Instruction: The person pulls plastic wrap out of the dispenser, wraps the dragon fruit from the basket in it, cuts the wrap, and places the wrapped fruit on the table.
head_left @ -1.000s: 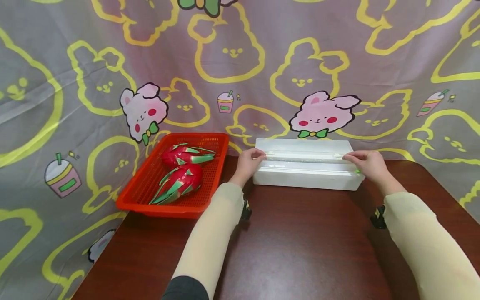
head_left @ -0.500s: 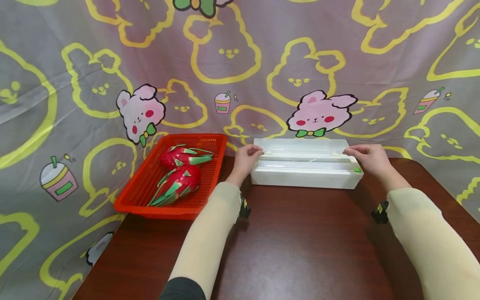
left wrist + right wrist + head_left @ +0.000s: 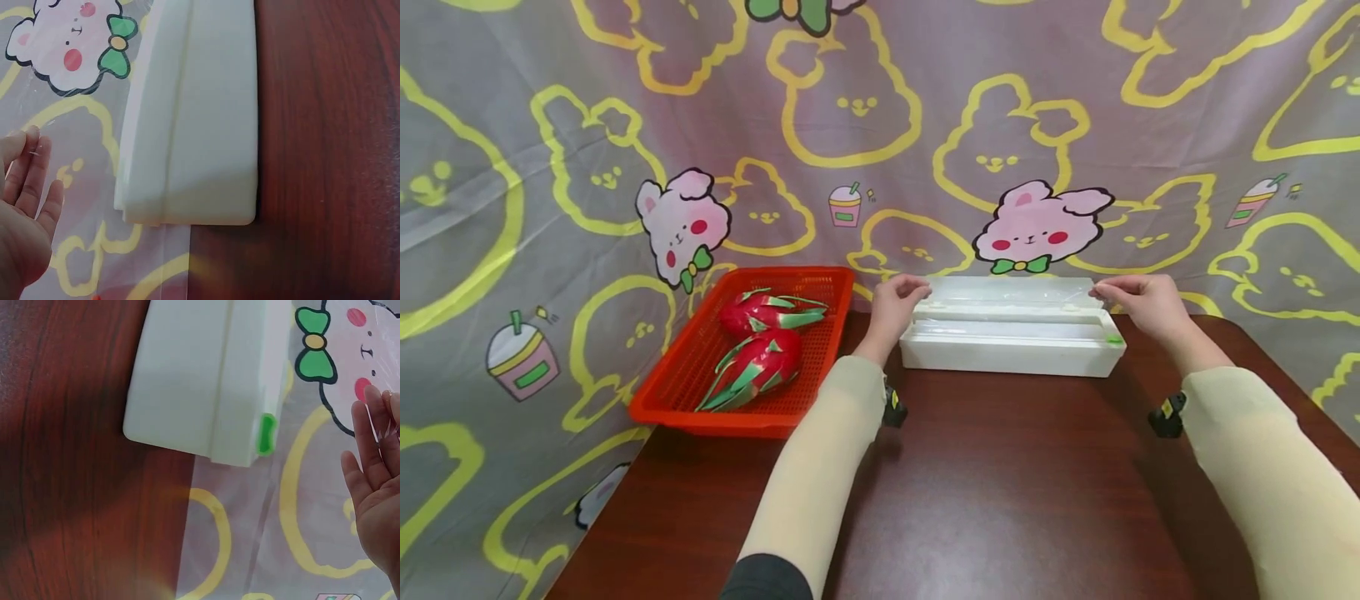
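A long white cling film dispenser (image 3: 1011, 358) stands at the table's far side, its lid (image 3: 1067, 285) raised at the back. Clear cling film (image 3: 1011, 293) spans between my two hands above the box. Thumb and fingertips of my left hand (image 3: 895, 312) pinch the film's left corner; in the left wrist view, that hand (image 3: 28, 212) has its other fingers loosely extended. My right hand (image 3: 1146, 308) pinches the right corner. A green slider (image 3: 267, 434) sits at the dispenser's right end, below the right hand (image 3: 381, 500). The film is barely visible in both wrist views.
To the left, a red plastic basket (image 3: 715, 423) holds two dragon fruits, the nearer one (image 3: 775, 354) beside the farther one (image 3: 752, 312). A dark brown wooden table (image 3: 1007, 483) lies beneath. Behind it hangs a patterned curtain (image 3: 895, 125), close behind the dispenser.
Both hands have risen from the dispenser's inner edge toward the top of its lid, drawing the cling film up between them. The dispenser and basket stay in place.
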Motion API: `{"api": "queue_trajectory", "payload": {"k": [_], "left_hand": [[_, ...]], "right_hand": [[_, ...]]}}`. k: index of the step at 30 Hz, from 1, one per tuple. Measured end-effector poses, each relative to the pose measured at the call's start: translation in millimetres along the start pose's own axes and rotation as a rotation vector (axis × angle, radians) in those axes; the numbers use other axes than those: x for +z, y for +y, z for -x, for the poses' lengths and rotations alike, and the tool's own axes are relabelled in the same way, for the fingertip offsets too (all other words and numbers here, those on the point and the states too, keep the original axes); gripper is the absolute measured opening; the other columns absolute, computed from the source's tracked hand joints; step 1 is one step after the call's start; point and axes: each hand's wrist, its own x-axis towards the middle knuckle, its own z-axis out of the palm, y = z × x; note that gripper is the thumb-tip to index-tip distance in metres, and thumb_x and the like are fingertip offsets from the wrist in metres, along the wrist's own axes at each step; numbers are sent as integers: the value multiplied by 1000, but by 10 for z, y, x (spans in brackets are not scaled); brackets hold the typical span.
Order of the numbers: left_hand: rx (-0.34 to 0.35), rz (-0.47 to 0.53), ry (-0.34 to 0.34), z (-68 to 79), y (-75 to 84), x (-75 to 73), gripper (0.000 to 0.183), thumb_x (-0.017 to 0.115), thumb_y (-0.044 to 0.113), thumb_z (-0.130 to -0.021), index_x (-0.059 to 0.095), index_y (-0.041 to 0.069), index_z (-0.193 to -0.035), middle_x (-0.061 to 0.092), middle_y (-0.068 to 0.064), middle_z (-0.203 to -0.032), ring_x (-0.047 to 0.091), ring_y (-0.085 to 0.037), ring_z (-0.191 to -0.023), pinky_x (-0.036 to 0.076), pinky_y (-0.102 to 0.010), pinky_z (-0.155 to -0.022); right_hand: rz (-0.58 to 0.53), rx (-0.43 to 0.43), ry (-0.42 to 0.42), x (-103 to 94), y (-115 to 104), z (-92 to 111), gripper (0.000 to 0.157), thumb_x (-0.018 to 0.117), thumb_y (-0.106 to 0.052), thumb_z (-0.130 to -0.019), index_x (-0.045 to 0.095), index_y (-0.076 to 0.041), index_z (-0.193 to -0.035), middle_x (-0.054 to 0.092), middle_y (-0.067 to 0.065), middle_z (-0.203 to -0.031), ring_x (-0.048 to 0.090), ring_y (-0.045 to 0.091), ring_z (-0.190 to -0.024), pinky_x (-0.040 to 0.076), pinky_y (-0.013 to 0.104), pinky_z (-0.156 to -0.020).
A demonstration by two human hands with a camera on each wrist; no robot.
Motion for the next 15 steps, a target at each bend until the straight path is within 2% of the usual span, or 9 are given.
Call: {"api": "queue_trajectory", "payload": {"k": [2,10,12,15], "left_hand": [[5,8,1,-11,13,-18,18,72,14,-88,73,0,-100,72,-9,-91,68,-17,-85,52,-26,-79],[12,46,32,-42,76,-58,18,72,14,-89,72,0,-100,72,-7,-90,66,-17,-86,52,-26,-80],[19,51,37,-48,126,-64,18,72,14,-89,72,0,-100,72,-8,-91,66,-18,-86,52,-26,-80],[3,43,34,-65,207,-74,17,72,15,-89,72,2,-101,72,-6,-92,66,-17,-87,52,-25,-81]], "right_hand": [[4,-2,5,-25,-28,-1,47,61,-34,-96,66,9,-115,71,-9,-88,56,-8,-74,44,13,-64],[45,-26,34,-130,-107,-5,43,62,-30,-96,67,9,-112,74,4,-91,55,-13,-75,40,8,-68],[52,-26,42,-153,-128,-6,42,62,-29,-96,68,10,-111,73,3,-89,54,-14,-76,40,9,-70],[53,-9,41,-194,-160,-3,43,62,-30,-96,67,9,-113,72,-9,-85,53,-15,-77,39,11,-71]]}}
